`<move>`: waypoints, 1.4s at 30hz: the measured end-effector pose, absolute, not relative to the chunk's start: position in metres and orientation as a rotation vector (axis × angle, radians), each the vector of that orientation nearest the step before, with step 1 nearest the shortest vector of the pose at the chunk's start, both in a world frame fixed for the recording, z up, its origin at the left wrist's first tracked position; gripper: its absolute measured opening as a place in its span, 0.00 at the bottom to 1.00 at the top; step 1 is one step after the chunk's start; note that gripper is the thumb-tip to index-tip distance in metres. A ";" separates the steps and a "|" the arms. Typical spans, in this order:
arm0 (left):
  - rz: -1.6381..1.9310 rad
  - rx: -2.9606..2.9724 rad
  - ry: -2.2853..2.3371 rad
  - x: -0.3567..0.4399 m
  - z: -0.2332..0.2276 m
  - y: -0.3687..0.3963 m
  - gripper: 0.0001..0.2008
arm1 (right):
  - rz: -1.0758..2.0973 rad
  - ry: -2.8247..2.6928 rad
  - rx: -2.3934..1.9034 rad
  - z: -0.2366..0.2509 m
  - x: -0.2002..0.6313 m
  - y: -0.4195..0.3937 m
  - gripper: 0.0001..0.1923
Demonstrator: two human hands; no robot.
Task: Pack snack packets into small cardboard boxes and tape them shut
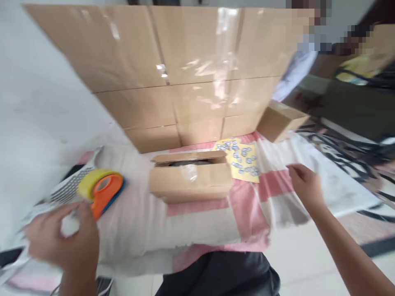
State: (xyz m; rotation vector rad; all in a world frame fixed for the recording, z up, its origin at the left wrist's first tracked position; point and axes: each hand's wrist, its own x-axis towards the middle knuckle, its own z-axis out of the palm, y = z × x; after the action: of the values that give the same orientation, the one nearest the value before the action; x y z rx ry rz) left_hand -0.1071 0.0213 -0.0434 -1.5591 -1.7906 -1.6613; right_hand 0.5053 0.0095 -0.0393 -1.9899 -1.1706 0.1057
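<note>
Two hands are out front and the whole shot is pretty blurry. The left hand sits low at the near left, fingers loosely curled right by the orange handle of a tape dispenser with a yellow roll; they look to be touching it, but can't tell if the hand actually grips it. The right hand hovers released over the pink-and-white cloth, holding nothing, near the cloth's right edge. Between them sits a small cardboard box, top flaps partly open, roughly centered with free cloth on both sides. A yellow sticker sheet lies just beside its far right corner. Behind, a wall of stacked big cartons closes off the far side, and another small box sits at its right end.
</note>
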 end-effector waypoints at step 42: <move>-1.987 -1.701 -2.588 -0.063 -0.055 -0.075 0.16 | 1.792 -1.270 -0.534 -0.031 0.038 0.032 0.28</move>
State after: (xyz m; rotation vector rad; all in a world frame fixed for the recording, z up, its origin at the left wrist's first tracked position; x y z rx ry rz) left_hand -0.0630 -0.0753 -0.0551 -1.7006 -2.5882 -1.9868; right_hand 0.0380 0.0316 -0.0306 -0.5344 -1.2695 1.7918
